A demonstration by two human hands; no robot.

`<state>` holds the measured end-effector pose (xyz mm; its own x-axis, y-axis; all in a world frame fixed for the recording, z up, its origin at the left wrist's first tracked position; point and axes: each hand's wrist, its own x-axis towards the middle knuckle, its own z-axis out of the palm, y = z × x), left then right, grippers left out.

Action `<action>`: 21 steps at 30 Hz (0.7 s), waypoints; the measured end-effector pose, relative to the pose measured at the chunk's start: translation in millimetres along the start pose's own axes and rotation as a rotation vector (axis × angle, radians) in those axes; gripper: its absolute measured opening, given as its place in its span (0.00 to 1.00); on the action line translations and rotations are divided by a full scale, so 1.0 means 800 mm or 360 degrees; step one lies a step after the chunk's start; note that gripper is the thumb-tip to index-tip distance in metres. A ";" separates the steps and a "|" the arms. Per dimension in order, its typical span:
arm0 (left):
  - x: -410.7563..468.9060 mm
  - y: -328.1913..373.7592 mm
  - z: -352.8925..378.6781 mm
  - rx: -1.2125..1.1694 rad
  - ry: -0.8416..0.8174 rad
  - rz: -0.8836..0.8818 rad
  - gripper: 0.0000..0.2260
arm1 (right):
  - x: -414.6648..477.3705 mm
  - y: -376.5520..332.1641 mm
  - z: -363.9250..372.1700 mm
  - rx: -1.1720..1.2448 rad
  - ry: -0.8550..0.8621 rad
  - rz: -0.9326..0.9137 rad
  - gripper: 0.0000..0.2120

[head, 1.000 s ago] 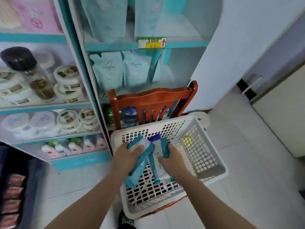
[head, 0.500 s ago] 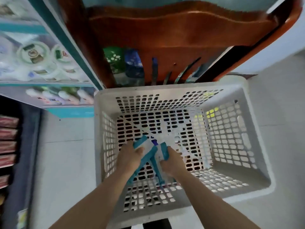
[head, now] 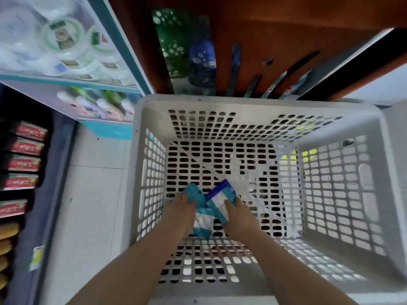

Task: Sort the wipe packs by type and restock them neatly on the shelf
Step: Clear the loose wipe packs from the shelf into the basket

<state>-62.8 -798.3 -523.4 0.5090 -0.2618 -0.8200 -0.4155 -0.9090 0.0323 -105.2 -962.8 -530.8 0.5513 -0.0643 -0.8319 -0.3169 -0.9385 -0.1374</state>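
Shelves (head: 66, 78) of tubs filled the upper left, a wooden chair (head: 275, 29) the top. A white basket (head: 242, 102) took the centre. Inside it, at lower centre, the left hand (head: 182, 209) gripped a teal pack (head: 203, 224) and the right hand (head: 240, 213) a blue-edged pack (head: 221, 194), the two packs touching.

head view, steeply downward, close over basket (head: 141, 164)

Blur and the frame's edges swallow plenty here.
Print on the soft teal-and-white wipe packs (head: 202, 223) is too smeared to read; the right hand (head: 239, 213) hides its fingers beneath one; the top edge crops the brown wooden chair (head: 275, 29); the round white shelf jars (head: 63, 38) are blurred.
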 end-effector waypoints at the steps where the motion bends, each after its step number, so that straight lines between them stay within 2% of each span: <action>1: -0.006 0.000 -0.008 0.0014 0.0073 0.0002 0.26 | -0.006 0.001 -0.004 0.0001 0.0029 -0.0020 0.27; 5: -0.048 0.001 -0.045 0.0015 0.0274 -0.0026 0.19 | -0.044 0.002 -0.028 -0.0017 0.0162 -0.0123 0.27; 13: -0.182 -0.011 -0.120 -0.0039 0.0707 -0.0152 0.15 | -0.140 -0.037 -0.122 -0.0271 0.0551 -0.0477 0.24; 19: -0.299 -0.057 -0.159 -0.0069 0.1013 -0.0470 0.12 | -0.220 -0.111 -0.198 -0.0479 0.0811 -0.0815 0.16; 21: -0.340 -0.080 -0.163 -0.0083 0.1025 -0.0593 0.12 | -0.249 -0.145 -0.217 -0.0582 0.0858 -0.0950 0.18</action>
<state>-76.3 -711.2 -228.1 0.9568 -0.0571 -0.2852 -0.1010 -0.9847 -0.1419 -44.4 -899.9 -255.8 0.8641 0.4065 -0.2970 0.3561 -0.9105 -0.2102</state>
